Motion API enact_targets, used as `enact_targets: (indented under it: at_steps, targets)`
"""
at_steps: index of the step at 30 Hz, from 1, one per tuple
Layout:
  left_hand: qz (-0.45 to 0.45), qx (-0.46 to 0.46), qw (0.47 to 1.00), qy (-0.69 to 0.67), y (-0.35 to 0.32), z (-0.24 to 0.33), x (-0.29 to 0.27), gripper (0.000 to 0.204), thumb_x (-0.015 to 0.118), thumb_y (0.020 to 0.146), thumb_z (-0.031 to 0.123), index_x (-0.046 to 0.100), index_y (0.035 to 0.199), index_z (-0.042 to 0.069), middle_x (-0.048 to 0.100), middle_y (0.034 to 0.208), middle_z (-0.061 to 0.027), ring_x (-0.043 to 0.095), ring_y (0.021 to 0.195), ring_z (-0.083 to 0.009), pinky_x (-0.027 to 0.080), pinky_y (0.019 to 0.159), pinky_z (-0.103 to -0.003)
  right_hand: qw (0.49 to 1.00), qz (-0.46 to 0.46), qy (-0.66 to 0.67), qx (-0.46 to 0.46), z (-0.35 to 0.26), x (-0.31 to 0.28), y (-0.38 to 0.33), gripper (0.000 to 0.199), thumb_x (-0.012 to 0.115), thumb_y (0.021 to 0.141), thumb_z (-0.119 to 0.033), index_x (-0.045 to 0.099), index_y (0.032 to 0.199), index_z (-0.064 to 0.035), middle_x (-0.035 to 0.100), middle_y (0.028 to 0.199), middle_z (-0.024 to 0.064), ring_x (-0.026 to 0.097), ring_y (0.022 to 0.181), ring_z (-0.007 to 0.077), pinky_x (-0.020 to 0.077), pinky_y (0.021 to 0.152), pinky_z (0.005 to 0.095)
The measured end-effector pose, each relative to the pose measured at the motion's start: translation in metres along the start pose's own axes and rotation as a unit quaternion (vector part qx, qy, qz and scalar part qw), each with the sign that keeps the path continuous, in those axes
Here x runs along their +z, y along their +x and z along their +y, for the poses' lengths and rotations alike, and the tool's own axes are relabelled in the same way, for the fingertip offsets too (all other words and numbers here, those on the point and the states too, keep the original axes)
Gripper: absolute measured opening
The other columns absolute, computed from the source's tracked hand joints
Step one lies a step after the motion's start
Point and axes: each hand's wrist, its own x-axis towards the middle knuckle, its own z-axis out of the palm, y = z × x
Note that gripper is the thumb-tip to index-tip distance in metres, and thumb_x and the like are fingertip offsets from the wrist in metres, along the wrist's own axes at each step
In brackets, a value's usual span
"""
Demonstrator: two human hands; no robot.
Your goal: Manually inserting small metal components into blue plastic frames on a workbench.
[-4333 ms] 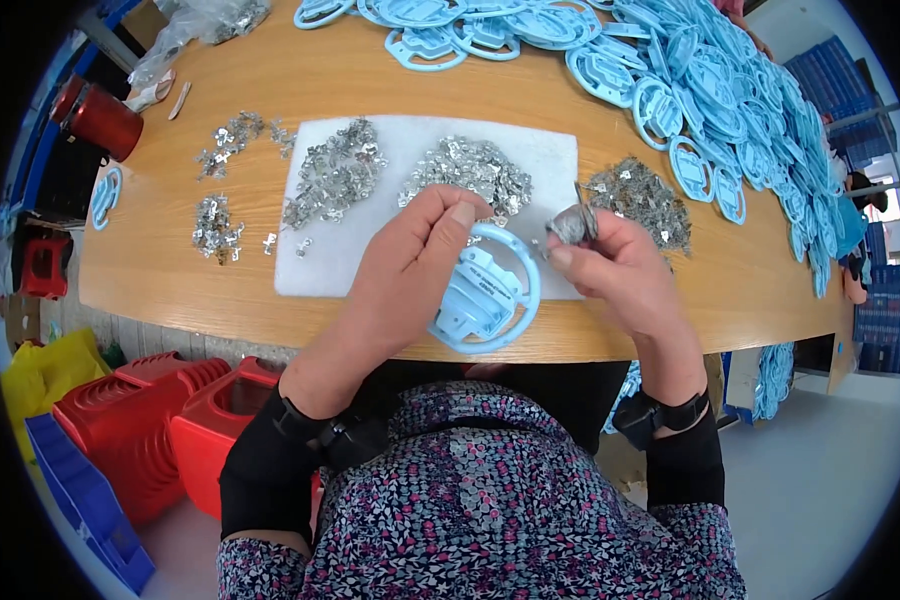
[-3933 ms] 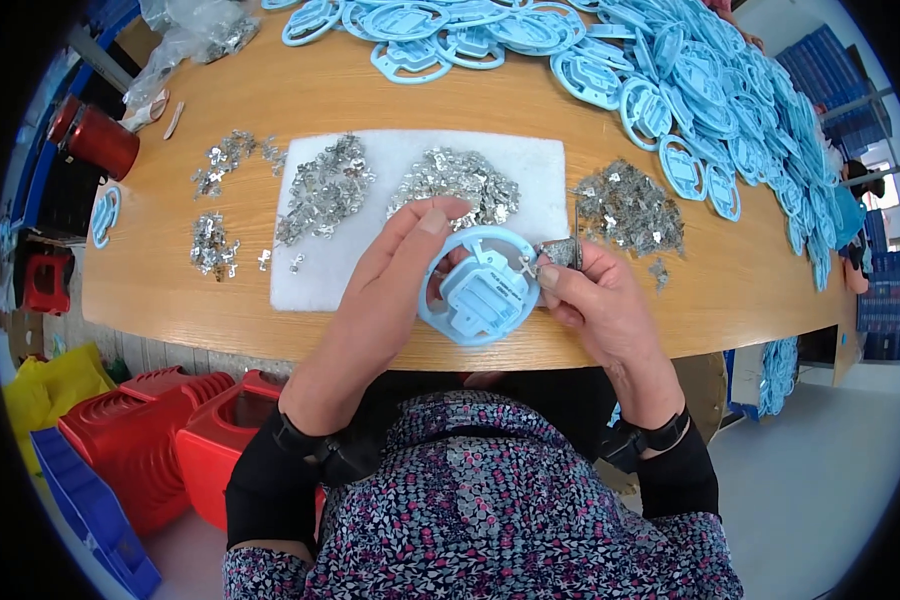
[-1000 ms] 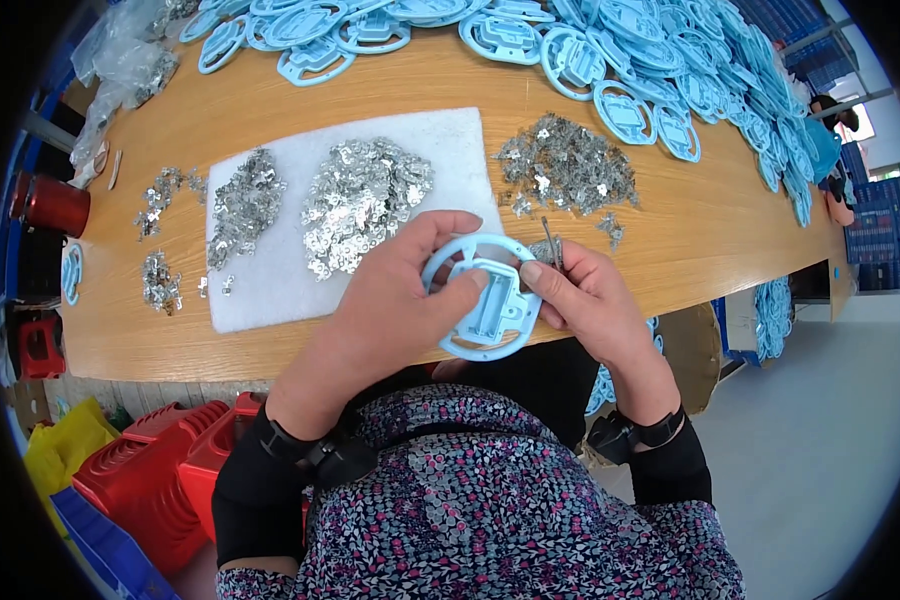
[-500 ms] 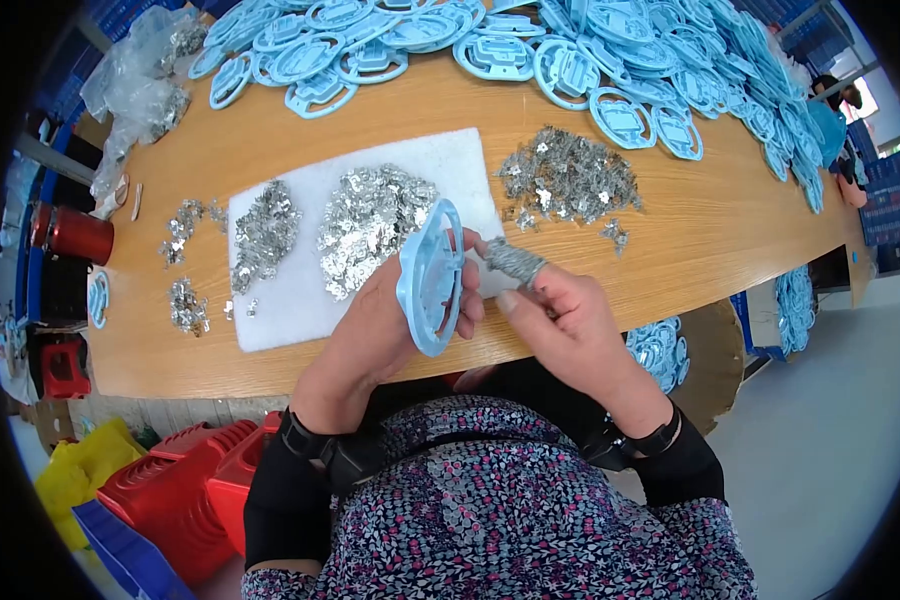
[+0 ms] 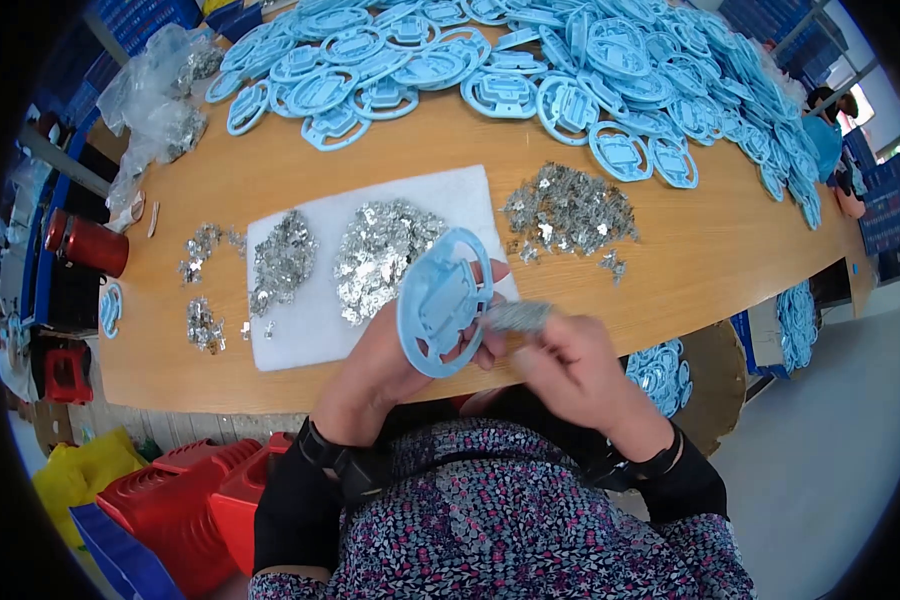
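Note:
A light-blue oval plastic frame (image 5: 438, 300) is held upright and tilted in my left hand (image 5: 385, 350), whose fingers wrap behind it and show at its right edge. My right hand (image 5: 580, 370) is close to that edge. Grey wrapping (image 5: 519, 317) covers its forefinger, which points at the frame. Motion smears the thumb and fingertips, so anything between them cannot be made out. Beyond the frame, a pile of small silvery metal pieces (image 5: 380, 250) lies on a white foam sheet (image 5: 330, 344), with a second pile (image 5: 285, 258) to its left.
Another heap of metal pieces (image 5: 570, 210) lies right of the sheet on the wooden table (image 5: 690, 240). Many blue frames (image 5: 620, 150) are stacked along the far side. A red canister (image 5: 95, 246) stands at the left. Red plastic stools (image 5: 180, 500) are below the left edge.
The blue frame has turned to show more of its face. My right hand has come closer to its right edge and is now blurred. The whole view has shifted slightly.

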Motion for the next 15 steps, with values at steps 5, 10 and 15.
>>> enact_targets:
  at_steps: [5, 10, 15]
  targets:
    - [-0.071, -0.007, 0.994, -0.086, -0.006, -0.002, -0.017, 0.057, 0.057, 0.099, 0.029, 0.045, 0.143, -0.005, 0.066, 0.114, -0.0196, 0.07, 0.096, -0.0304, 0.062, 0.076, -0.041, 0.988, 0.07, 0.023, 0.135, 0.011, -0.027, -0.009, 0.022, 0.054, 0.101, -0.019, 0.064, 0.105, 0.0002, 0.06, 0.069, 0.0072, 0.054, 0.059, 0.0188, 0.0443, 0.058, 0.0342]
    - [-0.018, 0.025, 0.993, -0.115, -0.025, 0.013, -0.027, 0.056, 0.055, 0.099, 0.034, 0.049, 0.138, -0.005, 0.066, 0.107, -0.016, 0.067, 0.087, -0.0235, 0.054, 0.062, -0.03, 0.979, 0.05, -0.111, 0.164, 0.035, -0.041, -0.002, 0.027, 0.052, 0.104, -0.023, 0.065, 0.11, 0.0003, 0.047, 0.069, -0.0013, 0.045, 0.063, 0.007, 0.0381, 0.058, 0.0269]
    - [0.058, 0.063, 0.993, -0.077, -0.041, 0.024, -0.031, 0.051, 0.055, 0.094, 0.033, 0.052, 0.13, -0.002, 0.063, 0.103, -0.0109, 0.062, 0.084, -0.0187, 0.049, 0.059, -0.027, 0.942, 0.032, -0.324, 0.076, 0.038, -0.035, 0.021, 0.02, 0.066, 0.092, -0.014, 0.056, 0.084, 0.0024, 0.059, 0.077, 0.02, 0.057, 0.07, 0.0385, 0.0447, 0.063, 0.0438]
